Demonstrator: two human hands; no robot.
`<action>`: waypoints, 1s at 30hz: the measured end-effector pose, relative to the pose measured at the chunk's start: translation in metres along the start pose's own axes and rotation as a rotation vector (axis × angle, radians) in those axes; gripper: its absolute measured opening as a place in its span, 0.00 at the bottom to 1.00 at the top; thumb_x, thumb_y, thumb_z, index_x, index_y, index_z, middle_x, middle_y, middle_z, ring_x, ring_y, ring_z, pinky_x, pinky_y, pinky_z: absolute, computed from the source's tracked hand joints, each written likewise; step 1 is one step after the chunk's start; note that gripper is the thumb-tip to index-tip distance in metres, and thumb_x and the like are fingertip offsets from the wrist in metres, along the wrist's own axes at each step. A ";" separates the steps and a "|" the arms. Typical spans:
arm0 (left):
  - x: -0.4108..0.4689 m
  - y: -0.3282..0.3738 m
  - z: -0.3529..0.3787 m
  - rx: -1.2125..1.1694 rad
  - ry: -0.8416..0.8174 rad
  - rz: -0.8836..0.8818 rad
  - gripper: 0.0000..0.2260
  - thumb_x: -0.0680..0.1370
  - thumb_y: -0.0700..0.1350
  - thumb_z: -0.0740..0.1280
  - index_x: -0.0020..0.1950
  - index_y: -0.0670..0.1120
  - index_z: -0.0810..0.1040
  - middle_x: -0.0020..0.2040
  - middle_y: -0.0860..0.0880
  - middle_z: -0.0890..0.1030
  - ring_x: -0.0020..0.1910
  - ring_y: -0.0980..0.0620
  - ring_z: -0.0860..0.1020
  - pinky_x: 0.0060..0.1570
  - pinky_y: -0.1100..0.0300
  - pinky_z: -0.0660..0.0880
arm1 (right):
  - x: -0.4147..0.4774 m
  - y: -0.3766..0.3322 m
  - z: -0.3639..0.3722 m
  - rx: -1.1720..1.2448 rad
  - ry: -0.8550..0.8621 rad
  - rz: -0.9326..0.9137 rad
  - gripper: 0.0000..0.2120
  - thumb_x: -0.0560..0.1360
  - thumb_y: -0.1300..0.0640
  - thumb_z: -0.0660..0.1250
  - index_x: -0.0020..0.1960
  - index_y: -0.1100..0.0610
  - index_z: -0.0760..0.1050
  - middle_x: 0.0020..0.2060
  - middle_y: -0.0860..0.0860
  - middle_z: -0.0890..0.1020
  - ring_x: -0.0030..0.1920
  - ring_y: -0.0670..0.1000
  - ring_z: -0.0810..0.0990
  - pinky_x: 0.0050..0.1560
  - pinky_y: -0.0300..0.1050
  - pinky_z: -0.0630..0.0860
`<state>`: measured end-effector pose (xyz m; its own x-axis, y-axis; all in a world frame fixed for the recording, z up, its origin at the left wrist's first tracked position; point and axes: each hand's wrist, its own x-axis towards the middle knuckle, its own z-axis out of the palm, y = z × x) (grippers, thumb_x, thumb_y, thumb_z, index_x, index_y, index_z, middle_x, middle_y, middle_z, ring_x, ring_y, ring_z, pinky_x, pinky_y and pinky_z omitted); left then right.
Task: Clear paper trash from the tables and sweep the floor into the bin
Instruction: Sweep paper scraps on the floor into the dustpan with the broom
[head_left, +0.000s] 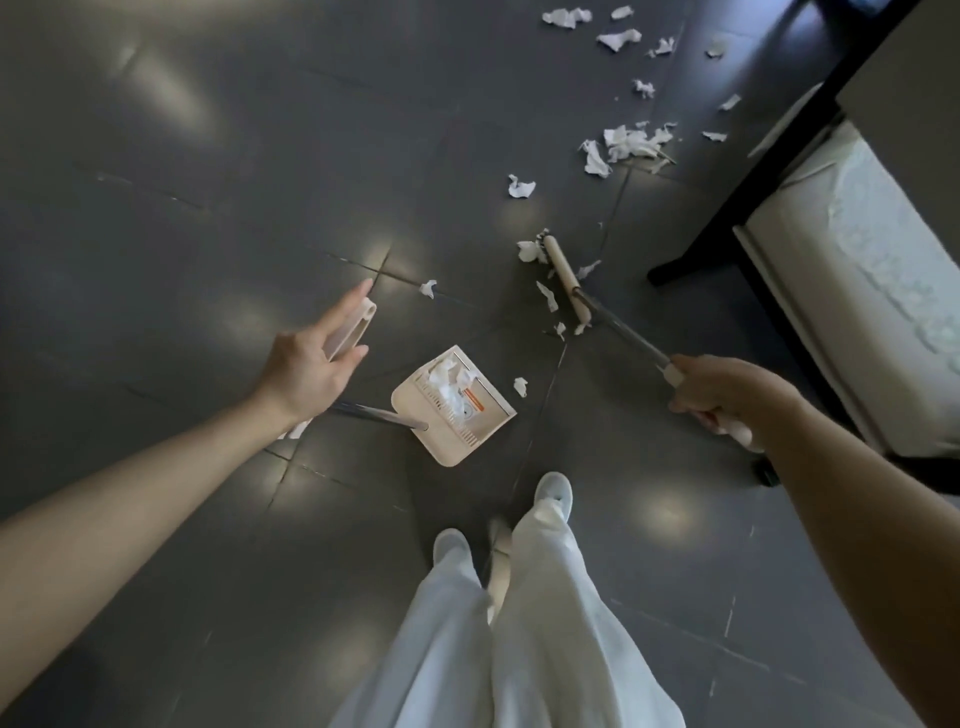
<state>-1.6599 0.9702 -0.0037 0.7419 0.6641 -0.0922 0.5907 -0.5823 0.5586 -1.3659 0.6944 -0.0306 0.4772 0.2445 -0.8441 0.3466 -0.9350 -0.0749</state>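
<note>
A cream long-handled dustpan (475, 434) stands on the dark tiled floor ahead of my feet, with crumpled white paper (449, 384) in it. My left hand (311, 364) is at the cream grip on top of its handle (358, 325); the fingers are straight and the grip lies between fingers and thumb. My right hand (719, 400) grips the broom handle. The cream broom head (565, 283) rests on the floor among small paper scraps (530, 252). More torn paper (631, 143) lies scattered farther off, up to the top right.
A black table frame (727, 228) and a white cushioned seat (857, 301) stand close on the right. My legs in white trousers (519, 623) and white shoes are just behind the dustpan. Dark floor tiles (182, 208) stretch to the left.
</note>
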 end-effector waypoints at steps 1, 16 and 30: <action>-0.003 -0.001 0.001 -0.003 -0.005 0.006 0.32 0.75 0.37 0.70 0.75 0.51 0.61 0.60 0.43 0.80 0.53 0.38 0.80 0.53 0.60 0.71 | -0.011 -0.001 0.008 0.001 -0.009 0.004 0.21 0.75 0.65 0.63 0.67 0.57 0.67 0.32 0.58 0.78 0.31 0.56 0.75 0.33 0.47 0.72; 0.025 -0.001 0.013 0.024 0.037 0.123 0.30 0.77 0.42 0.67 0.77 0.53 0.59 0.55 0.37 0.81 0.48 0.34 0.79 0.50 0.50 0.73 | -0.134 -0.025 0.131 0.239 -0.216 -0.009 0.34 0.77 0.60 0.66 0.76 0.41 0.56 0.25 0.53 0.74 0.19 0.47 0.69 0.23 0.39 0.69; 0.046 -0.039 -0.023 -0.110 0.060 0.047 0.31 0.77 0.38 0.67 0.77 0.49 0.59 0.68 0.49 0.73 0.66 0.47 0.73 0.60 0.71 0.63 | -0.125 -0.067 0.045 0.111 0.106 -0.071 0.32 0.75 0.58 0.67 0.74 0.39 0.61 0.36 0.54 0.78 0.21 0.49 0.72 0.20 0.36 0.67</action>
<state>-1.6561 1.0345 -0.0108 0.7460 0.6658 -0.0163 0.5146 -0.5607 0.6487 -1.4852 0.7146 0.0560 0.5394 0.3315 -0.7740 0.2945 -0.9355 -0.1954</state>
